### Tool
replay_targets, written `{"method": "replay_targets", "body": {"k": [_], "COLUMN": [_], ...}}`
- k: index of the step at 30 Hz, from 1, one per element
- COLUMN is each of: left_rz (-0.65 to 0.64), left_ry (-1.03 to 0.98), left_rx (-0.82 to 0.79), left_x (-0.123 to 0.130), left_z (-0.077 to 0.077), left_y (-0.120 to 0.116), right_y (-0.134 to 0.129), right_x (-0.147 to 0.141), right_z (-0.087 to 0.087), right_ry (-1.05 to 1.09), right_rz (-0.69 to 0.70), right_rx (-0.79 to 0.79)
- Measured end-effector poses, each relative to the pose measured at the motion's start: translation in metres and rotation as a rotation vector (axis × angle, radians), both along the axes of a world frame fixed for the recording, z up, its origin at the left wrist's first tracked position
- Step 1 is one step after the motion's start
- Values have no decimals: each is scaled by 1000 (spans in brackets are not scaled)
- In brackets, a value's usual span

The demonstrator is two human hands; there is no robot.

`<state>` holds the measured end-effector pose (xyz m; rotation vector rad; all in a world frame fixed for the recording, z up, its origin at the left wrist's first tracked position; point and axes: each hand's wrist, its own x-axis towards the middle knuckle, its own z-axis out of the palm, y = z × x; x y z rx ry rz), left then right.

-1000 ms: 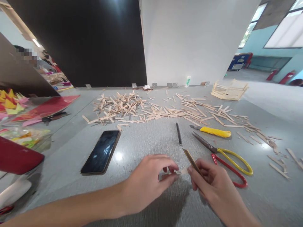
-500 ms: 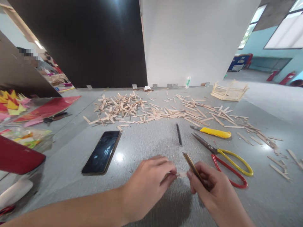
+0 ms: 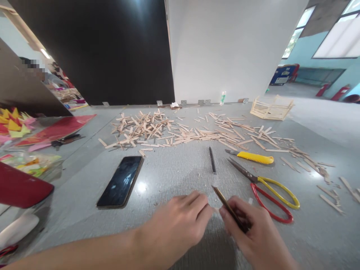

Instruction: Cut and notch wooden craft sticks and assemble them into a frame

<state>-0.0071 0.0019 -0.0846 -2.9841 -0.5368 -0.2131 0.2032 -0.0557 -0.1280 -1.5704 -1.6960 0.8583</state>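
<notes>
The left hand (image 3: pixel 182 221), fingers curled together, pinches a small, pale, flat wooden piece (image 3: pixel 216 210) near the front edge of the grey, finely streaked worktop (image 3: pixel 171 168). The right hand (image 3: pixel 247 225) clamps a slim, dark-and-gold craft knife (image 3: pixel 227 206) between thumb and fingers, its blade pointing up and left. Just beyond lie a thin black pen (image 3: pixel 212 160), a ridged yellow plastic cutter (image 3: pixel 255 157) and metal scissors with red and yellow loop handles (image 3: pixel 261 183).

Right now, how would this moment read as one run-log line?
left hand: pinching wood sliver | right hand: gripping slim knife | beside right hand: scissors | farther out: black pen, yellow cutter, loose sticks
</notes>
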Motion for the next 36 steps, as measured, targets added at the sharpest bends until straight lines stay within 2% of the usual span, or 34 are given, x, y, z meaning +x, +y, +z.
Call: {"method": "replay_targets", "body": {"k": [4, 8, 13, 17, 21, 25, 31, 36], "left_rz": [-54, -61, -22, 11, 10, 4, 151, 86], "left_ry": [154, 145, -82, -289, -402, -488, -552, -533], "left_rx": [66, 109, 100, 112, 147, 90, 14, -17], "left_x": [1, 0, 0, 3, 2, -1, 1, 1], "left_z": [4, 4, -7, -16, -17, -11, -1, 0], "left_y": [1, 2, 2, 2, 1, 2, 8, 8], "right_y": [3, 4, 3, 4, 5, 7, 4, 0], "right_x": [0, -1, -4, -5, -6, -4, -1, -1], "right_z": [4, 9, 14, 15, 14, 15, 17, 16], "right_ry": [140, 254, 396, 567, 690, 686, 610, 528], "right_rz": [-11, -33, -115, -99, -125, -145, -135, -95], "right_rx": [-119, -187, -247, -315, -376, -407, -280, -218]}}
